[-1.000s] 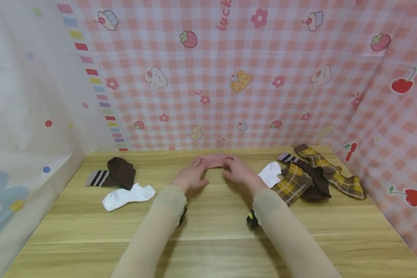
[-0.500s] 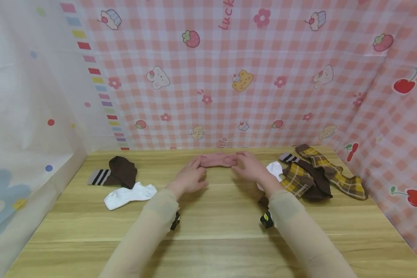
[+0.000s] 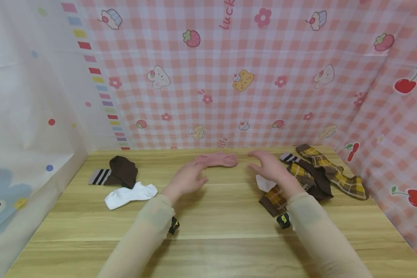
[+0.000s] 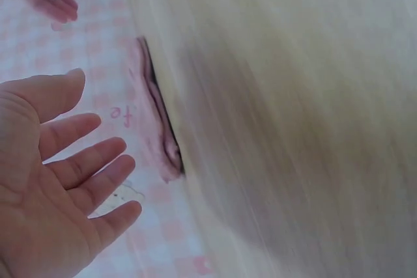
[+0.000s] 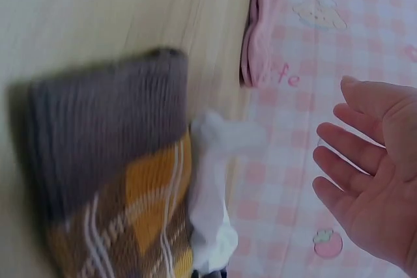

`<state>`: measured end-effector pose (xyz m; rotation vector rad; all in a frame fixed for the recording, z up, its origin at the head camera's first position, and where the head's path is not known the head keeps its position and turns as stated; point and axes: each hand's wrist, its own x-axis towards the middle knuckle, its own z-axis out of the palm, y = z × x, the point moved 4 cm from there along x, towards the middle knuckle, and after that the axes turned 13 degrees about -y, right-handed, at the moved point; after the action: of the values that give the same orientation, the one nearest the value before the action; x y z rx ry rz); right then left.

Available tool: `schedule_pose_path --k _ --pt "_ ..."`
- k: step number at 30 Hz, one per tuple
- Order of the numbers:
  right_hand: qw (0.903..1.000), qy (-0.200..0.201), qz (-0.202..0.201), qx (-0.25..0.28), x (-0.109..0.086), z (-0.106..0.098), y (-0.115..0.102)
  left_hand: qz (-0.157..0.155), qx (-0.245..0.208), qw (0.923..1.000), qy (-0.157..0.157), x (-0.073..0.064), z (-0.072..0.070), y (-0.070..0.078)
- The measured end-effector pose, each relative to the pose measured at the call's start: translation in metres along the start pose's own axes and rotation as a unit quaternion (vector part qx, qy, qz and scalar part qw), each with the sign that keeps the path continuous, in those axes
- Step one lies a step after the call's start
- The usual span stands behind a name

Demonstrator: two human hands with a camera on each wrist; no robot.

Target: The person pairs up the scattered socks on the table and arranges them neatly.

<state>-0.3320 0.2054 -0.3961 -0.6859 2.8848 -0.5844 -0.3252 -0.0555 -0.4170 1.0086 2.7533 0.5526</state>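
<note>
A pink sock lies lengthwise along the back of the table, its layered edge showing in the left wrist view. Just at its left end is my left hand, which appears in the left wrist view with fingers spread and nothing in the palm. My right hand is apart from the pink sock, off its right end, fingers extended and holding nothing in the right wrist view. In the head view it overlaps a white sock and a brown and yellow plaid sock.
On the left lie a dark brown sock with a striped cuff and a white sock. Another brown striped sock and a second plaid sock lie at the right. A pink checked cloth hangs behind the table.
My right hand has left the pink sock's right end and moved right, over the white and plaid socks. My left hand has drawn back slightly leftward, uncovering more of the pink sock.
</note>
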Motion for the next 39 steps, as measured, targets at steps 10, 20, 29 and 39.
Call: schedule_pose_path --k 10,20,29,39 --pt "0.9982 0.013 0.054 0.023 -0.021 -0.012 0.028 0.084 -0.012 0.9952 0.049 -0.006 -0.003 0.022" --pt "0.9975 0.014 0.069 0.004 -0.039 -0.017 0.055 0.019 0.023 0.9995 0.011 -0.016 0.008 0.033" --pt "0.9971 -0.017 0.036 -0.065 -0.047 -0.008 0.069 0.059 0.056 0.9964 0.022 -0.02 0.011 0.048" --pt "0.9899 -0.037 -0.057 -0.125 -0.043 0.009 0.063 0.063 0.075 0.995 0.018 -0.02 0.015 0.051"
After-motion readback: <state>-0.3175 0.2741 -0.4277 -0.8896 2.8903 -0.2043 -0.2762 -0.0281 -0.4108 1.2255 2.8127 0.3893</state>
